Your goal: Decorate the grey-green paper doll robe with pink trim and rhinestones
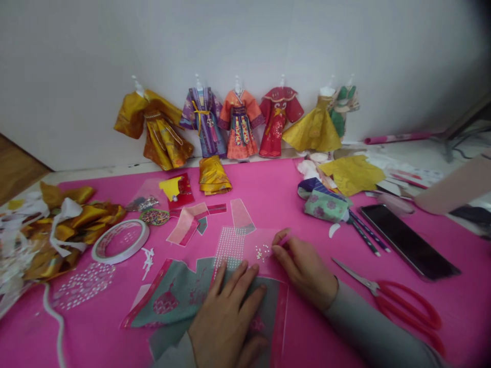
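Note:
My left hand (230, 317) lies with its fingers spread on a grey-green patterned cloth (169, 296) with pink edging. Its fingertips reach the lower edge of a clear sheet of small white beads (230, 244). To the right of that sheet is a small cluster of loose pale beads (262, 252). Beside these beads, my right hand (303, 266) has its thumb and index finger pinched together; whatever is between them is too small to make out. Pink and grey cloth pieces (241, 214) lie just above the bead sheet.
Dressed doll forms (241, 122) stand along the wall. Red-handled scissors (406, 306), a black phone (408, 240) and two pencils (368, 232) lie at right. At left are a tape roll (97, 250), gold fabric scraps (69, 220) and a white cord (57, 322).

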Tool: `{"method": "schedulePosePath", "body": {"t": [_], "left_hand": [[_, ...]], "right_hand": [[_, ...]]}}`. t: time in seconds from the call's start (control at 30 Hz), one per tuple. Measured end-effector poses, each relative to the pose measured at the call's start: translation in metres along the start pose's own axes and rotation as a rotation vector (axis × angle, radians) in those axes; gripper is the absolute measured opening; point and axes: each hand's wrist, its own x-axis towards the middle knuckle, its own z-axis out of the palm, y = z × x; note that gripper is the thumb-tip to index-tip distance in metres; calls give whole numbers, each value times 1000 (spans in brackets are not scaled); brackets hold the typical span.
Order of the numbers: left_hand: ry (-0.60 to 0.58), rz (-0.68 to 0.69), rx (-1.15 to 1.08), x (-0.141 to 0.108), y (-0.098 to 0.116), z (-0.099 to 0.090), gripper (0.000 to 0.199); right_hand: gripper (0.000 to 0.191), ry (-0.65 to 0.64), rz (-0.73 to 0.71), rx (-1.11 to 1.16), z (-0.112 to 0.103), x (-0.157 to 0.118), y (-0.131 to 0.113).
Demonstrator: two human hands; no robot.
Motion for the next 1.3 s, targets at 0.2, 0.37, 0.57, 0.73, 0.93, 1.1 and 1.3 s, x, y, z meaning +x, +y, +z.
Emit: {"method": "schedulePosePath", "body": {"t": [0.2, 0.37, 0.57, 0.73, 0.93, 1.1, 1.3], "left_hand": [[-17, -41, -11, 0, 1, -1, 63], [-13, -38, -9, 1, 4, -6, 61], [-12, -16, -13, 0, -2, 6, 68], [-62, 18, -8, 1, -12, 13, 75], [-71, 29, 39, 3, -17, 16, 70], [-50, -13, 36, 2, -16, 20, 79], [8, -15, 57, 0, -17, 17, 80]], "right_hand": [[9, -16, -43, 0, 2, 2, 2], [9, -27, -49, 1, 3, 2, 1], [10, -49, -29, 1, 4, 3, 1], [10, -36, -22, -20, 7, 2, 3], [14, -36, 48, -5, 6, 3, 3], [15, 0, 88, 26, 6, 6, 3], [12, 29, 63, 91, 6, 9, 5]]}}
